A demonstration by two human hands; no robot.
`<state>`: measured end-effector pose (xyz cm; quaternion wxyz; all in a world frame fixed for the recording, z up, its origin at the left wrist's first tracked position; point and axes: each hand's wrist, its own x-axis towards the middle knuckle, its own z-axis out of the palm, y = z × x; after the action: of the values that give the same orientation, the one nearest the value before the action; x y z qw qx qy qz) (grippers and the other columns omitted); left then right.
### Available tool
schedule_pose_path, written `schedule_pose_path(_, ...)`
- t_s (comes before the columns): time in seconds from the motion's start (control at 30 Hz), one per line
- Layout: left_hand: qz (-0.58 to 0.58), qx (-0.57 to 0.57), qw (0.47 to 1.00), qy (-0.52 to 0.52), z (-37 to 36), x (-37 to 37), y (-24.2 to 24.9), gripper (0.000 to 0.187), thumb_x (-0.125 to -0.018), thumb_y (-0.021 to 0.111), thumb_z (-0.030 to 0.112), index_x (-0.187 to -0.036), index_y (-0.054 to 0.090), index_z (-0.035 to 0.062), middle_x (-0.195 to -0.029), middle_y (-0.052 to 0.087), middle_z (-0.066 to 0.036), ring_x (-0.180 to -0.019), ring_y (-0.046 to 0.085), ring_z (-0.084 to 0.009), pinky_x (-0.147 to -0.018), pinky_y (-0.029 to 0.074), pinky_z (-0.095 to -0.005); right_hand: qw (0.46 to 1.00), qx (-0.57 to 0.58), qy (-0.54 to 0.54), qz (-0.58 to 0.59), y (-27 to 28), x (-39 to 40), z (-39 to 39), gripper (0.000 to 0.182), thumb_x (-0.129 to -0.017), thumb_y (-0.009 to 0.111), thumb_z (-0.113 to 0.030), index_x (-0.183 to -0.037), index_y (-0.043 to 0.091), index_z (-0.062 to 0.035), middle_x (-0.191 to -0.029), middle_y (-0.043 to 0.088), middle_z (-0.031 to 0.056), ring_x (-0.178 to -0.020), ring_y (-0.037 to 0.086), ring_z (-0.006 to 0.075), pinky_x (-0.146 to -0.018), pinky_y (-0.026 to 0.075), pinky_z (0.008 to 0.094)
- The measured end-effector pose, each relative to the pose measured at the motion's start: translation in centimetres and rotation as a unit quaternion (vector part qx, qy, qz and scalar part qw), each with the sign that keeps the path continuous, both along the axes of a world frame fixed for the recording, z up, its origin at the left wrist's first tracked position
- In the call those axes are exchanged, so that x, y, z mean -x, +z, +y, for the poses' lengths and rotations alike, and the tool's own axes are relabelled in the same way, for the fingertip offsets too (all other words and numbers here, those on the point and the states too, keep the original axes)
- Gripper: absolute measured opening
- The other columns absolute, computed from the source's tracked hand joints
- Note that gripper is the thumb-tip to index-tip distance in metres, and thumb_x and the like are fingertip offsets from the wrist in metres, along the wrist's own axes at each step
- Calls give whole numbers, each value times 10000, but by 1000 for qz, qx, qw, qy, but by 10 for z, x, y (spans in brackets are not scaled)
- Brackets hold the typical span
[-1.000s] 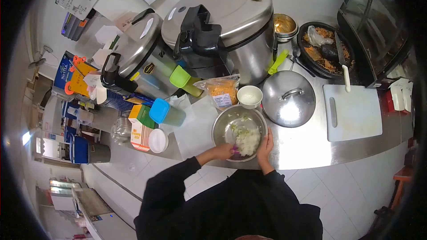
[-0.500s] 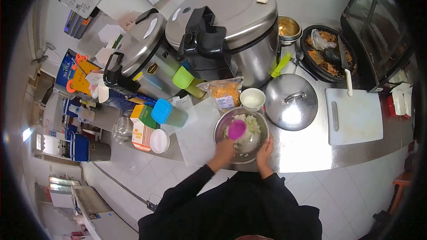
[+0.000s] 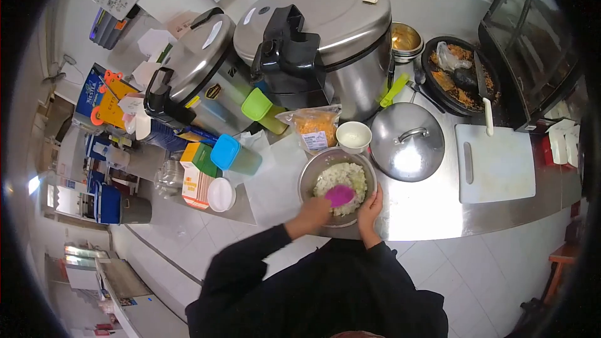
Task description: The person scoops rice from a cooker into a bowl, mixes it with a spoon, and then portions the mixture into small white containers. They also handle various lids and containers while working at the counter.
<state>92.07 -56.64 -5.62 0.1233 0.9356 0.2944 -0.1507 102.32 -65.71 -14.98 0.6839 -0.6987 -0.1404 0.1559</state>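
left hand (image 3: 311, 215): fingers closed on purple scoop (image 3: 340, 196), over rice-like food (image 3: 335, 177). right hand (image 3: 369, 215): fingers against bowl (image 3: 307, 182), presumably bracing it.

Loose black top (image 3: 325, 294) with long sleeves (image 3: 241, 261).

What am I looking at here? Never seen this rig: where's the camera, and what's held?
No robot: these are a person's bare hands. The single view comes from a camera worn on the head, looking forward and down. The left hand holds a purple utensil over pale, chopped-looking food in a metal bowl; the right hand is against the bowl's right side.

On the steel counter, a small white bowl and a bag of orange food sit just beyond. A round metal lid and a white cutting board lie to the right.
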Motion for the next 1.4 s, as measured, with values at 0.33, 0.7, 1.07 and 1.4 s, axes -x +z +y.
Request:
schedule_pose_path(0.33, -45, -164, 974, -147, 25, -19, -7, 274, -727, 439, 105, -986, 495, 35, -774, 555, -113, -558, 572, -231, -458, 466, -348, 999, 21, -13, -23, 7, -5, 2, 306, -855, 322, -111, -1099, 414, 48, -993, 511, 199, -907, 505, 279, -789, 376, 326)
schedule_pose_path(0.7, 8, -206, 964, -166, 66, -2, 40, 185, -690, 483, 104, -862, 534, 57, -741, 572, -91, -592, 574, -200, -463, 448, -330, 999, 14, -5, -31, 6, -8, 2, 311, -854, 315, -108, -1109, 414, 40, -1014, 502, 194, -931, 496, 264, -808, 369, 314)
schedule_pose_path(1.07, -113, 321, 939, 56, 32, 17, -44, 306, -810, 439, 270, -790, 555, -13, -628, 530, -183, -543, 522, -279, -499, 395, -369, 995, -83, -3, 63, -7, -5, -1, 365, -875, 308, -189, -1134, 381, 57, -1079, 468, 156, -986, 448, 212, -860, 326, 298)
schedule_pose_path(1.4, -127, 0, 986, 107, 36, 20, -19, 203, -758, 431, 143, -709, 567, 0, -658, 546, -184, -571, 547, -318, -527, 429, -404, 999, -17, 5, 37, -4, -5, -1, 352, -869, 303, -161, -1126, 381, 66, -1080, 465, 176, -995, 446, 236, -865, 322, 309)
